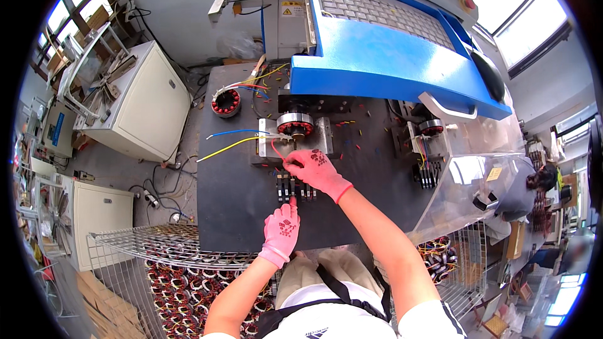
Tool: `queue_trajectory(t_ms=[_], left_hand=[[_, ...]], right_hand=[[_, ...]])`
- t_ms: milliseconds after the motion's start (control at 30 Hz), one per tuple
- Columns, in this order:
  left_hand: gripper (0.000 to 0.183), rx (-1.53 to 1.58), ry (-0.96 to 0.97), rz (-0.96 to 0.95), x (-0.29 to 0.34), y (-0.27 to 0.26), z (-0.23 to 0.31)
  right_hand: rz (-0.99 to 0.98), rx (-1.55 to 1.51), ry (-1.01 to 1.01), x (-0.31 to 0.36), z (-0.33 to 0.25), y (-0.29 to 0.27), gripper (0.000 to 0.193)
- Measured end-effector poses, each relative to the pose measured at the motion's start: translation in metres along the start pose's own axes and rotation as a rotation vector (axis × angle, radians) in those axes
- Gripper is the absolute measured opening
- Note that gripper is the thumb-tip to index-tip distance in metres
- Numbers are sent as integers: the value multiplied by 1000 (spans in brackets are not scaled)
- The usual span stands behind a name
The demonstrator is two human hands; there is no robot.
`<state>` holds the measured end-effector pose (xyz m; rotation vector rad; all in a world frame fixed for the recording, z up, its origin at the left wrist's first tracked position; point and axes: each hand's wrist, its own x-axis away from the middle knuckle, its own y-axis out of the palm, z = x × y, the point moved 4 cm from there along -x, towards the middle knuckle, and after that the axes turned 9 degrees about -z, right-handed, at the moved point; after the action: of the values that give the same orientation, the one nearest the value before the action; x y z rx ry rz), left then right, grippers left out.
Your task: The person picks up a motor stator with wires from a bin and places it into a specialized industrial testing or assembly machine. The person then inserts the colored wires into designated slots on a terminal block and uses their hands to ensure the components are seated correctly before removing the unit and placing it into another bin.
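Observation:
A motor stator (295, 124) with a silver ring and red-tipped windings sits on a metal fixture (325, 138) at the middle of the dark table. Its blue wire (242, 132) and yellow wire (229, 148) stretch out to the left. The red wire (275, 146) bends down into the pinched fingers of my right hand (319, 172), in a pink glove. Just below is a row of black terminal clips (286, 187). My left hand (281, 232), also gloved in pink, reaches up with a finger stretched onto one clip's lower end; its other fingers are partly hidden.
Another stator (226, 102) with loose wires stands at the table's back left. A blue keyboard shelf (377, 56) overhangs the back. To the right are a second fixture with a stator (431, 127) and a clear plastic guard (468, 182). A wire basket (125, 245) holds many stators below.

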<state>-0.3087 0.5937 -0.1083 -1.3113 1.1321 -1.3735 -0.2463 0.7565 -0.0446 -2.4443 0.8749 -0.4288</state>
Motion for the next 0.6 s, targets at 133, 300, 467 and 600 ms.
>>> queue_trajectory(t_ms=[133,300,467,600], left_hand=[[50,-5,2,4,0,-1,-1],[43,-1,15,103,-1,-7,-2],[26,1006,-59,541,-14,-67,-50],[48,2106,-445,819,-60,-107,-116]], right_hand=[[10,10,1,-1,-2,0,20],[70,147,-144,-1,6,8,20],[103,124,-94,4,12,9,22],[196,-123,36,10,-6,12,24]])
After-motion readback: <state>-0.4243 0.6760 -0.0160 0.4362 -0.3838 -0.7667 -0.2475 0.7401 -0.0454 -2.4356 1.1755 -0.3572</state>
